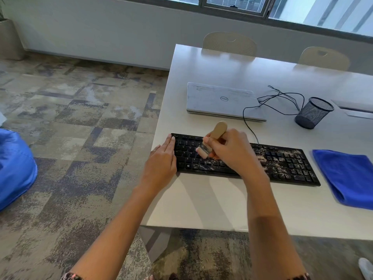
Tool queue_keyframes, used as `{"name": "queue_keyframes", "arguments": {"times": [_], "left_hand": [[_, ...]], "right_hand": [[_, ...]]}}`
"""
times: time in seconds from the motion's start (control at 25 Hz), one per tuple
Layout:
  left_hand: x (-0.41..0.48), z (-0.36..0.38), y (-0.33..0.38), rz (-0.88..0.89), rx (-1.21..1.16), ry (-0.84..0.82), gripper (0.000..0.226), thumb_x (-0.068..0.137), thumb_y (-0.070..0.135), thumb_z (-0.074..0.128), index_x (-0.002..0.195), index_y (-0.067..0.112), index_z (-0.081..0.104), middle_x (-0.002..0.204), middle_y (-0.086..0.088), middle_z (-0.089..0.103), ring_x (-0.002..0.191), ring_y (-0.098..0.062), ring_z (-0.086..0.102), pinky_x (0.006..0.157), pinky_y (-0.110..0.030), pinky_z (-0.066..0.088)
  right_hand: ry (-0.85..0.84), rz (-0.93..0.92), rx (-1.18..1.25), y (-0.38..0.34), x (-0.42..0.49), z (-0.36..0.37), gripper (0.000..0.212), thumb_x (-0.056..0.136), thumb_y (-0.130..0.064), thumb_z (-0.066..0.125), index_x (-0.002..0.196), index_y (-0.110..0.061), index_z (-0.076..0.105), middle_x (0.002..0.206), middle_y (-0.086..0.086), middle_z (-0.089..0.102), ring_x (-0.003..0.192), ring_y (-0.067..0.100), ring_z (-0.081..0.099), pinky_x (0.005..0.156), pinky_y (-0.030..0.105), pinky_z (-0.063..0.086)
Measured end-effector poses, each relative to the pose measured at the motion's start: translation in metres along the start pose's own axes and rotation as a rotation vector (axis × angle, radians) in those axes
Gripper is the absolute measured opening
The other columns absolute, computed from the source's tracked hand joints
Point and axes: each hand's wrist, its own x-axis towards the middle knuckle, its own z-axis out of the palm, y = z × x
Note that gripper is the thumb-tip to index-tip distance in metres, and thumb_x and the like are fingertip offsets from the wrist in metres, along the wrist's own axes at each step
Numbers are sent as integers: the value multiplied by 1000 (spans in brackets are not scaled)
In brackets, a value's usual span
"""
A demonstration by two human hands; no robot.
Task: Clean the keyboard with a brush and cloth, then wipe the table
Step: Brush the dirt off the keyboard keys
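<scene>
A black keyboard (282,164) lies on the white table (212,203), dusted with pale crumbs over its middle and right keys. My right hand (232,152) grips a wooden-handled brush (217,132) whose pale bristles rest on the left-centre keys. My left hand (162,160) lies flat with straight fingers against the keyboard's left end. A folded blue cloth (347,176) sits on the table just right of the keyboard.
A closed silver laptop (220,100) lies behind the keyboard. A black mesh cup (312,113) and a loose black cable (282,98) are at its right. Two chairs (230,43) stand at the far edge. A blue beanbag (14,168) sits on the carpet at left.
</scene>
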Motion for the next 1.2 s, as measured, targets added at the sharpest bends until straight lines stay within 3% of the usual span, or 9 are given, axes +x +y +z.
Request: {"name": "queue_keyframes", "arguments": {"times": [0.28, 0.56, 0.8, 1.04, 1.2], "left_hand": [[1, 2, -2, -7, 1, -7, 51, 103, 19, 33, 152, 11, 26, 160, -2, 25, 140, -22, 36, 116, -37, 28], [1, 1, -2, 7, -5, -3, 51, 103, 18, 35, 152, 9, 27, 159, -4, 25, 141, -21, 35, 118, -37, 26], [0, 1, -2, 7, -4, -4, 51, 103, 19, 34, 152, 9, 26, 159, -4, 25, 141, -21, 36, 117, -38, 27], [1, 2, -2, 6, 0, 2, 50, 103, 18, 34, 152, 9, 27, 159, -4, 25, 140, -20, 36, 116, -35, 25], [1, 2, -2, 15, 9, 3, 51, 103, 17, 35, 152, 8, 27, 159, -5, 25, 140, -21, 37, 116, -33, 23]], "right_hand": [[-9, 30, -95, 0, -12, 19, 35, 98, -21, 54, 73, 0, 64, 65, 16, 69, 60, 32, 70, 63, 49, 59], [133, -49, 11, -4, -9, 25, 23, 100, -31, 58, 92, -14, 72, 72, 6, 72, 65, 24, 71, 66, 48, 59], [13, 27, -46, -4, -12, 30, 39, 99, -24, 56, 68, 0, 61, 62, 16, 67, 54, 25, 67, 63, 49, 58], [186, -19, 40, -8, -7, 28, 30, 100, -30, 56, 82, -9, 68, 67, 8, 71, 57, 22, 71, 57, 47, 60], [155, -44, -20, -6, -9, 37, 32, 101, -30, 54, 80, -9, 67, 65, 7, 69, 57, 23, 69, 58, 47, 59]]}}
